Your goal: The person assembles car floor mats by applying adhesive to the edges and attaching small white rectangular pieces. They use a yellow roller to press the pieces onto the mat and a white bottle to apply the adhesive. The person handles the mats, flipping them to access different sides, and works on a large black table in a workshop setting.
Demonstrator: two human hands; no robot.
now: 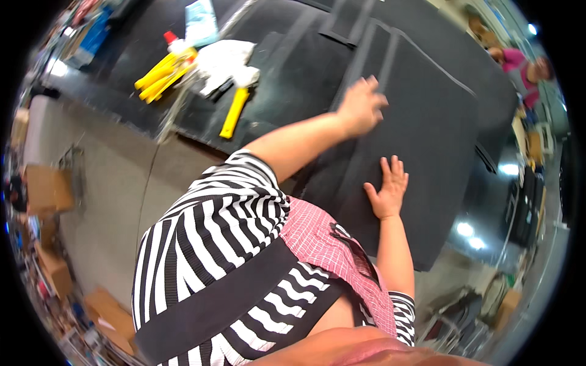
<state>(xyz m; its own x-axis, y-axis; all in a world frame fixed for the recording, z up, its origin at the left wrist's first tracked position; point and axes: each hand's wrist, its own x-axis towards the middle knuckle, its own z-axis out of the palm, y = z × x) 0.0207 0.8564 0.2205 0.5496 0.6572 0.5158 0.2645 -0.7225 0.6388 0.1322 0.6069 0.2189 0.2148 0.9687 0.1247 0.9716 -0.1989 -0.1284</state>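
A large black sheet (427, 128) lies over the dark work table, with long raised strips (390, 58) along its left part. My right hand (389, 189) rests flat on the sheet, fingers spread, holding nothing. Farther off and to the left, my left hand (361, 108) is over the strips, fingers apart and slightly bent, with nothing seen in it. Some blur on this hand hides whether it touches the surface.
Left on the table lie several yellow-handled tools (157, 78), a red-capped bottle (173, 40), a white crumpled cloth or bag (223, 60) and a white-headed tool with a yellow handle (234, 113). Cardboard boxes (50, 188) stand at left. Another person (530, 73) is at far right.
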